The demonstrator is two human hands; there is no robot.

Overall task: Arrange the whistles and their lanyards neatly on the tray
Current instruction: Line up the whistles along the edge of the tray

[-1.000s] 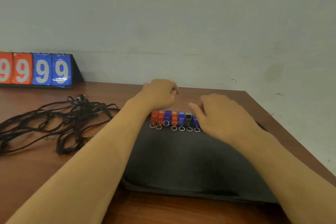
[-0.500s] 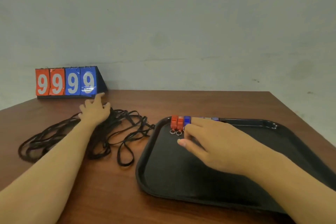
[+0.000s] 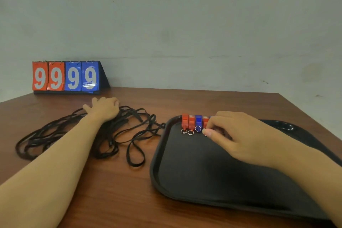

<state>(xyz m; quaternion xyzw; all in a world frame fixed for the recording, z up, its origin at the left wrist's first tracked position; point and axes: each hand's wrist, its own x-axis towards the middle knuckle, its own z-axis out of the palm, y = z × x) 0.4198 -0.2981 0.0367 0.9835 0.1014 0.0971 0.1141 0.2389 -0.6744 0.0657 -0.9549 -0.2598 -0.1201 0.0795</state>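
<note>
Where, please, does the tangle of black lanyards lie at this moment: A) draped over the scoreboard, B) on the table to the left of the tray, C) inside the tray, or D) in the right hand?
B: the lanyards sprawl on the wooden table left of the black tray, with the left hand resting on them.

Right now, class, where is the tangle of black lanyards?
In the head view, the lanyards lie on the wooden table, left of the tray, under the left hand, before the scoreboard.
</note>
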